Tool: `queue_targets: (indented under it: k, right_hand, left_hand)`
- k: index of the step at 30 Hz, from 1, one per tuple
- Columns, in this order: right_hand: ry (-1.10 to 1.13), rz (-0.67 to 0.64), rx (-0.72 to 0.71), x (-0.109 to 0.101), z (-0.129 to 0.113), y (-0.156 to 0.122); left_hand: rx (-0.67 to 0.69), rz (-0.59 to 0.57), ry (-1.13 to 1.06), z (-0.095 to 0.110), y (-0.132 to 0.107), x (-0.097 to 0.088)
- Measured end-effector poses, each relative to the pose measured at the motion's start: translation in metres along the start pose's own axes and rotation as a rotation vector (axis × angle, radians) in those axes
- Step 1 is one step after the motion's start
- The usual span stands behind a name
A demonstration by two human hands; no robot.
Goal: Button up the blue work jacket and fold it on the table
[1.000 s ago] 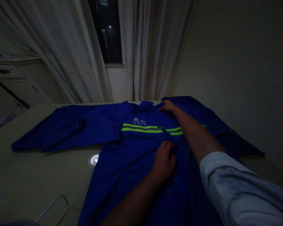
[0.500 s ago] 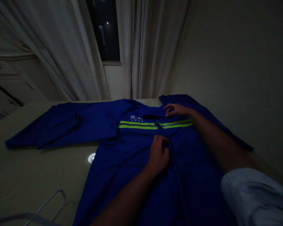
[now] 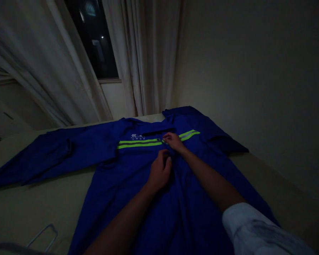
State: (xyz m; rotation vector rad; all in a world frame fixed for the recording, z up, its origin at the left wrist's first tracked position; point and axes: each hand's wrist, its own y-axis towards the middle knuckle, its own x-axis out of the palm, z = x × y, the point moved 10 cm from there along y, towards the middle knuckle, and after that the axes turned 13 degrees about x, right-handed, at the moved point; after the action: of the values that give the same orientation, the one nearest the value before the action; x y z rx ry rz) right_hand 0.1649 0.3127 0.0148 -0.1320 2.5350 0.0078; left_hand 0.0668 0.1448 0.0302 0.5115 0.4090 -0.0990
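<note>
A blue work jacket with yellow-green reflective stripes and white lettering on the chest lies spread out, front side up. With curled fingers, my left hand grips the cloth by the front opening, just below the stripe. My right hand pinches the front edge at the stripe, thumb and forefinger together. A small round fastener shows on the stripe beside those fingertips. One sleeve stretches out to the left with its cuff folded back; the other lies to the right. The dim light hides what is under my fingers.
The jacket rests on a pale flat surface. At the lower left lies a bent wire loop, which looks like part of a hanger. Behind are long curtains, a dark window and a plain wall.
My right hand has come down from near the collar to the front edge at the stripe, close to my left hand. The view has turned right, and the white round object is out of sight.
</note>
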Motion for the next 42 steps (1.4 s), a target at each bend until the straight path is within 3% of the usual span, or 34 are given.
queue_targets:
  k: [2,5,11,14,16,19,21,25,28,31,34,38,42]
  right_hand:
    - [0.057,0.032,-0.003,-0.005,0.008,0.000]
    - [0.116,0.087,-0.044,-0.011,0.011,-0.002]
    - [0.049,0.095,-0.132,-0.003,0.001,0.000]
    - [0.084,0.088,-0.130,-0.002,0.001,0.001]
    - [0.099,0.077,-0.132,-0.002,0.002,0.000]
    - [0.094,0.078,-0.116,-0.006,-0.001,-0.002]
    - [0.067,0.094,-0.126,-0.013,-0.012,-0.005]
    - [-0.040,0.067,-0.232,-0.027,-0.054,-0.027]
    - [-0.183,-0.026,-0.241,-0.020,-0.066,-0.060]
    - [-0.341,-0.012,-0.180,-0.013,-0.045,-0.093]
    - [-0.342,0.073,-0.092,-0.016,-0.013,-0.112]
    - [-0.158,0.146,-0.007,-0.027,0.015,-0.107]
    - [0.034,0.159,-0.037,-0.035,0.016,-0.095]
  left_hand:
    - [-0.054,0.056,-0.037,-0.010,0.001,-0.006]
    - [-0.048,0.049,0.022,-0.014,0.004,-0.008]
    - [-0.134,-0.150,0.208,-0.030,0.025,-0.003]
    - [-0.131,-0.178,0.233,-0.037,0.036,-0.006]
    - [-0.140,-0.129,0.250,-0.042,0.037,-0.014]
    - [-0.099,0.074,0.341,-0.039,0.032,-0.037]
    - [-0.048,0.139,0.450,-0.033,0.029,-0.045]
    - [-0.011,-0.043,0.619,-0.029,0.029,-0.028]
    - [-0.013,-0.114,0.644,-0.030,0.030,-0.023]
    - [-0.034,-0.138,0.604,-0.035,0.030,-0.023]
    - [-0.047,-0.149,0.553,-0.040,0.030,-0.023]
    - [-0.021,-0.089,0.517,-0.038,0.031,-0.027]
    - [0.129,-0.117,0.506,-0.022,0.033,-0.019]
